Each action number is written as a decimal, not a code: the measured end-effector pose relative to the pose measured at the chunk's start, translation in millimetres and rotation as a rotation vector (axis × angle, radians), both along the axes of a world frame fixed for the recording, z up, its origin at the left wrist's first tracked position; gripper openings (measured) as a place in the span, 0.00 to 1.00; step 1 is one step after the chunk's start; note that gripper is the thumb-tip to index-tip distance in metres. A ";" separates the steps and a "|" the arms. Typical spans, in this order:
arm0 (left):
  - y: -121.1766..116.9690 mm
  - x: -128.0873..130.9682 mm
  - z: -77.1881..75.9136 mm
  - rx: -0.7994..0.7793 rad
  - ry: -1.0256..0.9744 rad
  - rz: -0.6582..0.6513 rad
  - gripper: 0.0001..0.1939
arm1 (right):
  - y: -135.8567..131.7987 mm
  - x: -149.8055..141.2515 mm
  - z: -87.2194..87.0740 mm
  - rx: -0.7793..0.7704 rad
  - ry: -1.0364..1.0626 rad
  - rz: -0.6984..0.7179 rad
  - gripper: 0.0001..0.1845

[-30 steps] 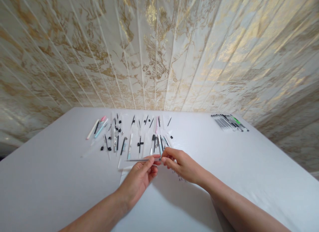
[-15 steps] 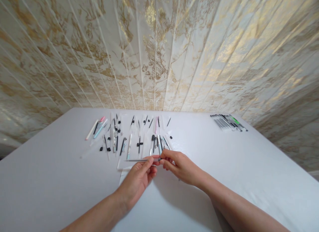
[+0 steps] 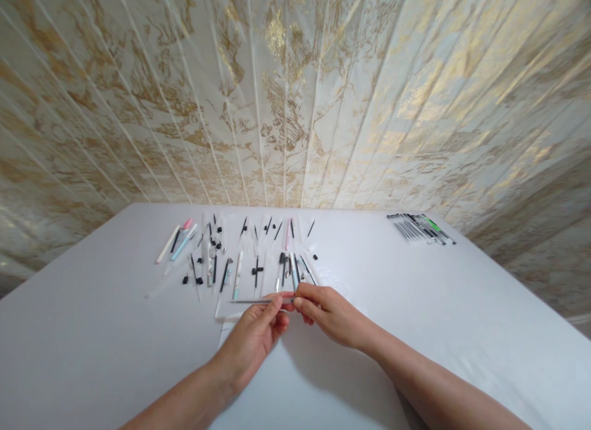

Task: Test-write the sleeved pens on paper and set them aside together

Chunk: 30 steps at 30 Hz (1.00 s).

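A slim greyish pen [image 3: 253, 301] lies level across my fingers, its thin tip pointing left. My left hand [image 3: 255, 336] is closed on the barrel, thumb on top and fingers beneath. My right hand [image 3: 329, 311] pinches the pen's right end; its fingertips hide that end and whatever small part may be there. Just beyond my hands are loose pen parts: black caps [image 3: 257, 270], dark refills [image 3: 225, 275] and clear barrels, with a light-blue patterned pen barrel [image 3: 237, 276] among them.
A row of assembled-looking pens [image 3: 420, 228], one with a green label, lies at the far right of the white table [image 3: 462, 319]. White, pink and blue pens [image 3: 184, 240] lie at the far left. A white sheet [image 3: 228, 325] is partly under my left hand. A gold-patterned wall covering [image 3: 286, 128] rises behind.
The view has tilted slightly, so the table things sit a little lower and further left. My hands keep hold of the pen in nearly the same pose.
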<state>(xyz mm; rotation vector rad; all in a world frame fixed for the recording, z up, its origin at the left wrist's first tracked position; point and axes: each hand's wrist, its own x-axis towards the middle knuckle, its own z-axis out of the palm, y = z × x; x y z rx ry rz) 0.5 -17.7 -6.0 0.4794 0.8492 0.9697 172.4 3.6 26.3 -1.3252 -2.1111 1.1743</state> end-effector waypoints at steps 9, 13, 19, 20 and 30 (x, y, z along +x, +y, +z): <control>-3.3 2.0 -2.6 0.083 0.039 -0.012 0.14 | 9.4 12.8 4.1 -0.042 0.021 -0.030 0.16; -5.8 -1.1 -2.7 0.182 0.174 -0.113 0.17 | 11.9 16.5 3.5 0.137 0.084 -0.078 0.09; -5.8 -3.2 -4.0 0.328 0.452 -0.362 0.23 | -0.9 2.3 -3.2 0.418 -0.038 0.234 0.21; -5.8 -2.7 -3.9 0.364 0.468 -0.391 0.25 | -2.4 -0.1 -4.3 0.457 -0.077 0.249 0.19; -8.4 0.6 -1.4 0.502 0.503 -0.458 0.28 | 66.3 58.5 -15.3 0.510 -0.516 -0.375 0.10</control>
